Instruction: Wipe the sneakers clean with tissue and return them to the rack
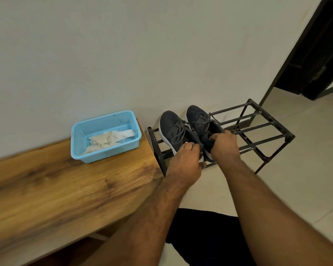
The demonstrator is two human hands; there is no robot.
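**A home entryway**

This looked like a hallway in a home. A low black metal shoe rack [258, 131] stood on pale floor tiles [306, 169] against a plain white wall [123, 54], beside a wood-grain desk [65, 185]. A dark-framed doorway [315, 54] opened at the right.

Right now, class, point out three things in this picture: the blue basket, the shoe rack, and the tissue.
blue basket [76, 143], head view, on its left wall.
shoe rack [265, 125], head view, on a bare top bar.
tissue [102, 141], head view, on the crumpled middle inside the basket.
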